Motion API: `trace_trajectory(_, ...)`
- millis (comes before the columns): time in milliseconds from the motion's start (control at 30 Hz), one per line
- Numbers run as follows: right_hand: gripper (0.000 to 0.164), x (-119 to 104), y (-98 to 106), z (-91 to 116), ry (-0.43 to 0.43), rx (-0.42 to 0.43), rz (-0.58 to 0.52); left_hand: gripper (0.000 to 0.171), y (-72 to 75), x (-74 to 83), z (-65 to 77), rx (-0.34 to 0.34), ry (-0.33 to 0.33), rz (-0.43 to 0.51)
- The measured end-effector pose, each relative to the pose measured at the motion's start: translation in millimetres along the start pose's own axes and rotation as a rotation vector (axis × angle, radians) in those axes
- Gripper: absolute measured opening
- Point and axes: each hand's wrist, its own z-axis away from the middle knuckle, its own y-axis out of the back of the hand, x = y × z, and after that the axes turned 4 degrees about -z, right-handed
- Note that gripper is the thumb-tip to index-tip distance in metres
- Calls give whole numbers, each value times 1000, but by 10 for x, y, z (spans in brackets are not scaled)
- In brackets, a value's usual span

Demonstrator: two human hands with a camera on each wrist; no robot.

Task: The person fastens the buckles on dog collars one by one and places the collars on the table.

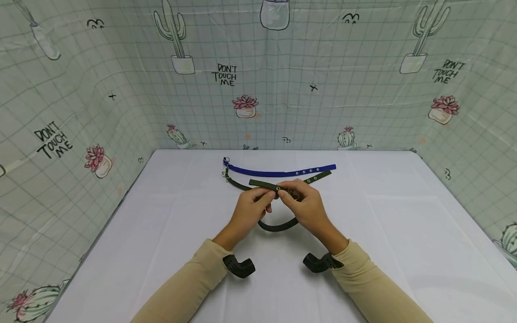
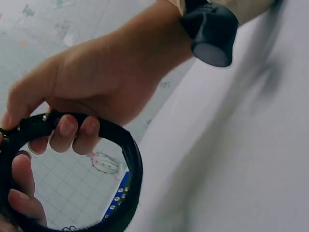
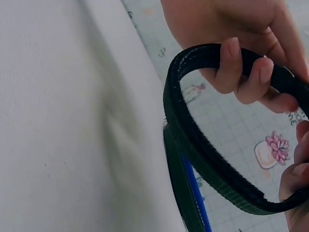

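Observation:
A dark green collar (image 1: 276, 228) is bent into a loop between both hands, its lower curve hanging toward the person. My left hand (image 1: 249, 210) pinches the strap near its free end, which sticks out to the left past the fingers. On the other side my right hand (image 1: 308, 207) grips the collar by its metal hardware, partly hidden by the fingers. In the left wrist view, fingers curl over the loop (image 2: 136, 166) from both sides. The right wrist view shows the ribbed outer face of the strap (image 3: 217, 181) and fingertips wrapped over its upper edge.
Behind the hands, a blue collar (image 1: 262, 173) with a row of eyelets lies stretched across the white table (image 1: 387, 233). A second green collar (image 1: 238, 184) lies just in front of it, partly covered by the hands. A patterned cloth (image 1: 282, 67) rises behind the table's far edge.

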Motion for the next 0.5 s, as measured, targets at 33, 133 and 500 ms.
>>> trace_trajectory(33,18,-1,4,-4,15,-5,6,26,4,7,0,-4,28,55)
trace_trajectory(133,17,-3,8,-14,54,-14,17,32,13,20,-4,8,80,164)
trace_trajectory(500,16,-40,7,0,112,11,52,35,2,72,-23,52,192,279)
